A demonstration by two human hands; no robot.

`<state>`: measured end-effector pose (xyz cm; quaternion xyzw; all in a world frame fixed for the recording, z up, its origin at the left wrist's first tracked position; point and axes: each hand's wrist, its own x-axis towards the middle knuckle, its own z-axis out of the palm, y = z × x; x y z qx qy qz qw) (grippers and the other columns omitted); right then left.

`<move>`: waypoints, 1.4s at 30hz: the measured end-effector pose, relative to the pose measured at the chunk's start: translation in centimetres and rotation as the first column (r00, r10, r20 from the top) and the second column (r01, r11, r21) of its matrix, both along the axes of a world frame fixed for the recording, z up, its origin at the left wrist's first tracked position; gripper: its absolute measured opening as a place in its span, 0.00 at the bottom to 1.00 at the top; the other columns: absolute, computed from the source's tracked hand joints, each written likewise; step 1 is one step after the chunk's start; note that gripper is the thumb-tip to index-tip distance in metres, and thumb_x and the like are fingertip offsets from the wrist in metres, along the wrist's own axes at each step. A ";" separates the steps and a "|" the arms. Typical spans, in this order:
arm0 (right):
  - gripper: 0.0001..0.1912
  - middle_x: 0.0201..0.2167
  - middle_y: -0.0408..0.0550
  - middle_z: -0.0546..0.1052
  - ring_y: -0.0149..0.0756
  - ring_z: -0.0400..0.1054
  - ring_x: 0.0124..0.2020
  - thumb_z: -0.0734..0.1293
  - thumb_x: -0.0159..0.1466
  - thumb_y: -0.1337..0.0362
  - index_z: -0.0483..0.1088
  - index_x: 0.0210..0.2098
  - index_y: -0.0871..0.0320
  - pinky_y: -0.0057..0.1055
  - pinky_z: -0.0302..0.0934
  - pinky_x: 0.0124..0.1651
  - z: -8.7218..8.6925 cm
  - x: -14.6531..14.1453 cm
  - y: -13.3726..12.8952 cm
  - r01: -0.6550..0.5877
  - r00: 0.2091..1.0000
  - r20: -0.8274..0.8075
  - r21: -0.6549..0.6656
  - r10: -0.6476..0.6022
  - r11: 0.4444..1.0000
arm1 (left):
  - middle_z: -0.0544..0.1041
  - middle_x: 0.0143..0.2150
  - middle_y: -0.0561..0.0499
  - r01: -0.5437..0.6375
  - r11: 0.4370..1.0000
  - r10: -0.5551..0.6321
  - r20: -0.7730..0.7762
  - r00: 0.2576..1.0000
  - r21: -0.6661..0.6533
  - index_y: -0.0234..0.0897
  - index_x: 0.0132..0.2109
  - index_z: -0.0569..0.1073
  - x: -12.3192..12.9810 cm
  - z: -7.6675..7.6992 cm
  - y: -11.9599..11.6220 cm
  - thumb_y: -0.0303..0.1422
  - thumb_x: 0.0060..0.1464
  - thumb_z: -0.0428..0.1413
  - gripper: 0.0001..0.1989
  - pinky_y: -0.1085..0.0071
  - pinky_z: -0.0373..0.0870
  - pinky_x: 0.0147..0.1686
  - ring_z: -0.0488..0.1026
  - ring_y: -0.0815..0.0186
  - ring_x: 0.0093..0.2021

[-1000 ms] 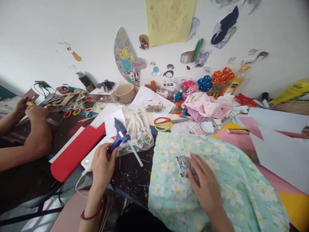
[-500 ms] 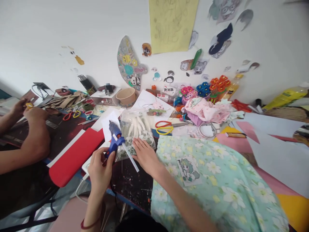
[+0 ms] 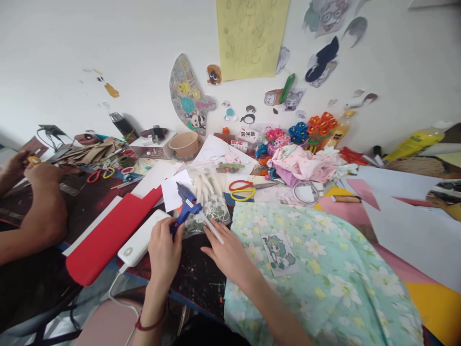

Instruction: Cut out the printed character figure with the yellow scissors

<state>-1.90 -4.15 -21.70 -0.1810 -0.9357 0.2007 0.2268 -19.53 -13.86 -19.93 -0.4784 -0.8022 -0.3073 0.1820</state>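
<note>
My left hand [image 3: 163, 250] is closed around the handle of a blue glue gun [image 3: 188, 207], whose nozzle points up and away. From the gun's back a translucent glue stick [image 3: 212, 227] slants down over the fingers of my right hand [image 3: 232, 254]. That hand is open, palm down, with its fingertips at the near edge of a clear plastic bag [image 3: 211, 192] of white pieces. Under the nozzle lies a white paper [image 3: 171, 194]. Right of my hand, a green floral cloth [image 3: 331, 274] carries a cartoon picture [image 3: 279, 252].
A white power box [image 3: 144, 235] with a cable and a red folder [image 3: 111, 240] lie left. Scissors [image 3: 245, 191] with red and yellow handles rest behind the cloth. Pipe-cleaner flowers [image 3: 298, 132] stand at the back. Another person's arm [image 3: 46, 206] is at far left.
My left hand and the glue gun have shifted right, bringing the glue stick over my right fingers. The white power box now shows more fully. The view has shifted slightly.
</note>
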 end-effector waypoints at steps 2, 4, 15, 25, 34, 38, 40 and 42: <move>0.25 0.67 0.57 0.69 0.50 0.63 0.68 0.60 0.73 0.57 0.68 0.64 0.64 0.47 0.63 0.69 0.3 2.7 -0.5 0.022 1.000 -0.002 -0.043 -0.022 0.999 | 0.76 0.46 0.41 0.010 0.999 -0.010 -0.014 1.000 -0.038 0.36 0.50 0.70 0.3 -0.4 0.4 0.42 0.67 0.50 0.14 0.57 0.70 0.49 0.73 0.51 0.49; 0.22 0.64 0.53 0.73 0.48 0.66 0.67 0.61 0.73 0.58 0.71 0.62 0.59 0.45 0.67 0.66 0.2 5.8 -0.8 0.083 0.995 -0.040 -0.190 -0.092 0.978 | 0.76 0.46 0.41 0.021 0.997 -0.022 -0.020 1.000 -0.078 0.36 0.50 0.69 0.4 -0.7 0.7 0.42 0.68 0.48 0.14 0.57 0.70 0.48 0.73 0.50 0.48; 0.12 0.24 0.42 0.79 0.33 0.72 0.24 0.72 0.63 0.53 0.78 0.30 0.54 0.27 0.67 0.30 -1.3 15.9 0.4 0.496 0.686 -0.157 -0.614 -0.711 0.614 | 0.76 0.45 0.43 0.018 0.966 -0.029 -0.038 0.999 -0.256 0.38 0.49 0.70 1.4 -0.8 0.8 0.41 0.68 0.48 0.13 0.58 0.71 0.47 0.74 0.52 0.47; 0.30 0.17 0.36 0.47 0.25 0.42 0.20 0.67 0.65 0.50 0.47 0.19 0.55 0.29 0.41 0.24 -2.0 16.5 0.6 0.440 0.591 -0.161 -0.756 -0.790 0.484 | 0.78 0.44 0.41 -0.095 0.941 0.029 -0.205 0.978 -0.323 0.35 0.52 0.74 2.7 0.3 1.3 0.40 0.66 0.52 0.15 0.58 0.66 0.44 0.71 0.48 0.46; 0.13 0.29 0.46 0.78 0.36 0.73 0.30 0.67 0.68 0.54 0.75 0.33 0.56 0.30 0.67 0.33 -1.8 16.5 1.2 0.469 0.562 -0.221 -0.709 -0.797 0.527 | 0.79 0.47 0.41 0.045 0.988 -0.073 -0.192 0.979 -0.144 0.35 0.50 0.74 7.2 1.2 1.8 0.32 0.67 0.53 0.09 0.58 0.64 0.46 0.72 0.51 0.47; 0.13 0.49 0.53 0.80 0.46 0.74 0.51 0.66 0.69 0.61 0.77 0.51 0.54 0.44 0.69 0.55 -2.6 16.3 1.7 0.584 0.699 -0.268 -0.320 -0.663 0.746 | 0.82 0.46 0.49 0.384 0.901 -0.411 -0.108 0.905 -0.203 0.40 0.51 0.75 12.5 0.8 2.9 0.28 0.67 0.53 0.09 0.63 0.66 0.48 0.76 0.60 0.47; 0.17 0.56 0.54 0.78 0.49 0.70 0.57 0.65 0.70 0.62 0.74 0.57 0.54 0.50 0.66 0.60 -3.1 16.3 1.8 0.577 0.755 -0.237 -0.203 -0.611 0.791 | 0.82 0.48 0.50 0.477 0.848 -0.503 -0.068 0.862 -0.231 0.41 0.52 0.74 14.9 0.4 3.8 0.29 0.67 0.53 0.10 0.63 0.66 0.49 0.76 0.61 0.48; 0.19 0.60 0.53 0.75 0.50 0.68 0.60 0.65 0.70 0.63 0.72 0.60 0.53 0.52 0.65 0.61 -3.4 16.4 1.8 0.562 0.789 -0.189 -0.163 -0.585 0.811 | 0.82 0.50 0.49 0.517 0.814 -0.543 -0.032 0.839 -0.265 0.40 0.54 0.74 16.6 -0.1 4.9 0.29 0.67 0.54 0.11 0.61 0.66 0.49 0.76 0.59 0.49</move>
